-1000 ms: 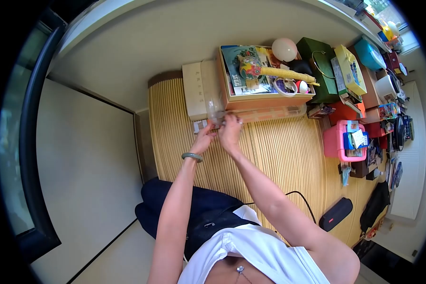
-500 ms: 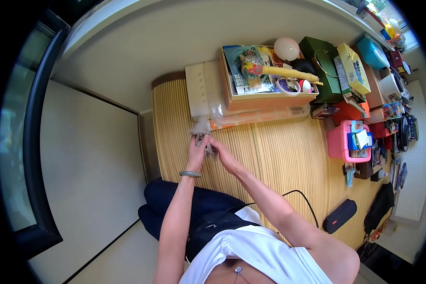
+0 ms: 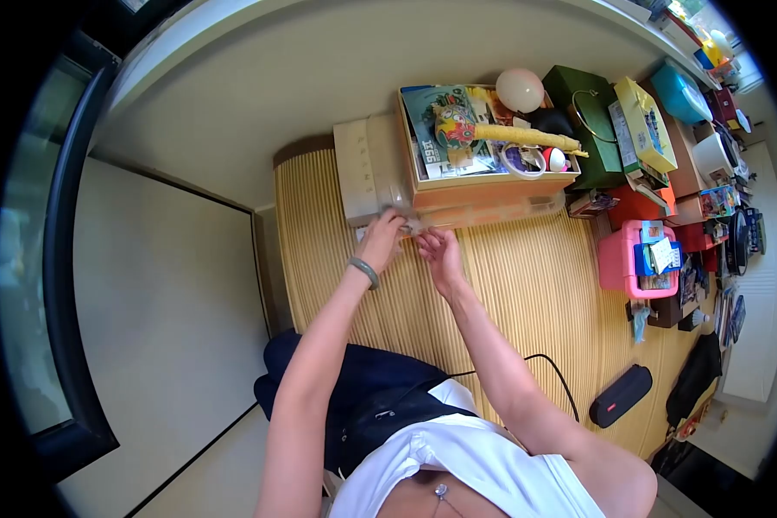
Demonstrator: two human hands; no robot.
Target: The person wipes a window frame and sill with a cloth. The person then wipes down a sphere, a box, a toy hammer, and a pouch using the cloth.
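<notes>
My left hand (image 3: 382,244), a bracelet on its wrist, has its fingers bent together at the near left end of a clear plastic container (image 3: 509,210). Something small and pale is at its fingertips, too blurred to make out. Just right of it, my right hand (image 3: 443,261) is palm up with loosely curled, parted fingers and nothing visible in it. The container lies along the front of an orange-sided box (image 3: 483,192) full of books and small things. Left of that box is a long pale box (image 3: 356,173).
A striped mat (image 3: 518,285) covers the surface. To the right are a green box (image 3: 589,129), a pink basket (image 3: 615,259), a dark case (image 3: 620,395) and a black cable (image 3: 564,380). A pale balloon (image 3: 519,90) rests on the filled box.
Half a second ago both hands were together on crumpled greyish material nearer my body. Now they are apart, further forward at the container, and that material is no longer clearly visible.
</notes>
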